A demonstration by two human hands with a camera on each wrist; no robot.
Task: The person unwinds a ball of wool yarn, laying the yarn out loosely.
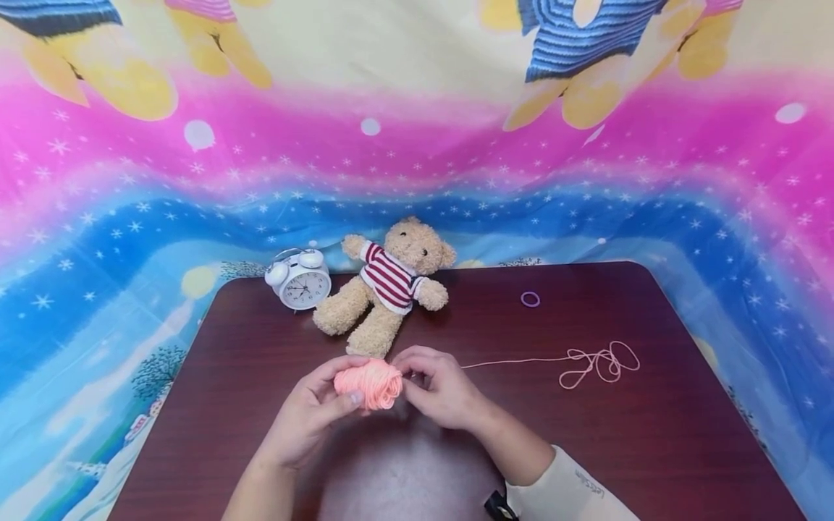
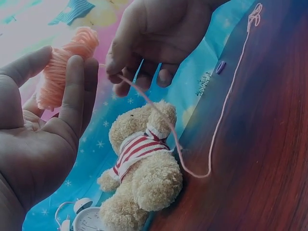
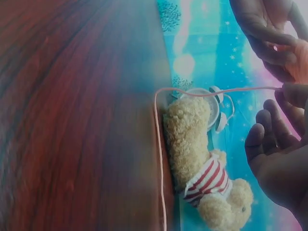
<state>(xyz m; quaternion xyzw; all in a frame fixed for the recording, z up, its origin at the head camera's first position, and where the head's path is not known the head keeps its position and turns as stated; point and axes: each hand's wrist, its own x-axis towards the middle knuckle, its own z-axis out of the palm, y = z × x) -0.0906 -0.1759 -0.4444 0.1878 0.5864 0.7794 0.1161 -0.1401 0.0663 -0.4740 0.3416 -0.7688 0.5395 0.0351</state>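
Observation:
A pink skein of yarn (image 1: 368,384) is gripped by my left hand (image 1: 306,412), its thumb in front and the fingers behind. Just to the right of the skein, my right hand (image 1: 446,391) pinches the yarn strand between thumb and index finger, its other fingers loosely bent. In the left wrist view the strand (image 2: 179,149) leaves the pinch, droops to the table and runs off to a loose tangle of yarn (image 2: 254,17). The same tangle (image 1: 599,363) lies in loops on the right side of the table in the head view.
A teddy bear (image 1: 391,278) in a red-and-white striped shirt lies at the back of the dark wooden table (image 1: 651,449). To its left stands a white alarm clock (image 1: 304,286). A purple ring (image 1: 531,299) lies toward the back right. A patterned cloth (image 1: 391,159) hangs behind.

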